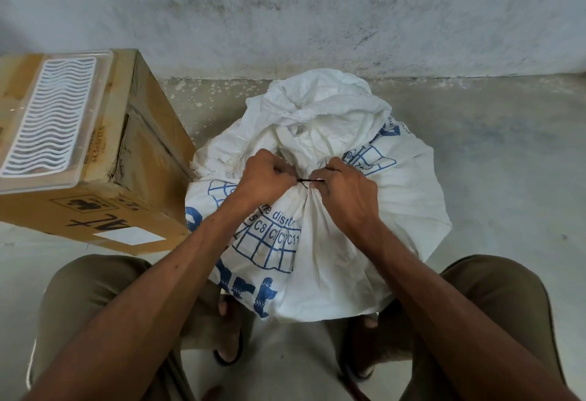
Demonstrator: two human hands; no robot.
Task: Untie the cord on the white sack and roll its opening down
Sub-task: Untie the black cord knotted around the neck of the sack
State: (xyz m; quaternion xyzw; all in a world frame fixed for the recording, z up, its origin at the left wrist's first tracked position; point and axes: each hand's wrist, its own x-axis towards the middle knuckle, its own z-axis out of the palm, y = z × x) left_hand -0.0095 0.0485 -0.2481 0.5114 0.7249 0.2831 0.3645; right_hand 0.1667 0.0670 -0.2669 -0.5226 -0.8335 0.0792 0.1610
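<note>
A white woven sack [409, 197] with blue print stands on the floor between my knees. Its neck is gathered tight, and the loose top flares up behind the tie. A thin dark cord [311, 181] runs around the neck, and only a short stretch shows between my hands. My left hand [264, 178] is closed and pinches the cord's left end. From the right, my right hand [344, 189] pinches the other end with its fingertips. Both hands press against the gathered neck.
A cardboard box [126, 175] stands at the left, close to the sack, with a white slotted plastic tray [52, 115] on top. A grey wall [317, 13] rises just behind the sack. My feet in sandals rest on the concrete floor [507, 159] below the sack.
</note>
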